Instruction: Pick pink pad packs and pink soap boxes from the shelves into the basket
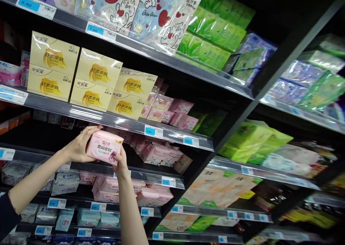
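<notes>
A pink pack of sanitary pads [104, 147] is held up between my two hands, its printed front towards me. My left hand [81, 147] is closed round its left side, with fingertips over the top edge. On the right side my right hand [120, 162] grips the pack's lower corner, mostly behind it. The pack is in front of a dark shelf, just under the lip of the shelf with yellow boxes [94, 76]. Behind and right of my hands, more pink packs [160, 154] lie on the shelf.
Metal shelf edges [102, 115] with blue price tags [153, 131] run across, tilted down to the right. Grey packs [65, 182] and pink packs [106, 189] fill the shelf below. A dark upright [237, 126] divides off the right-hand shelves, which hold green packages [249, 139].
</notes>
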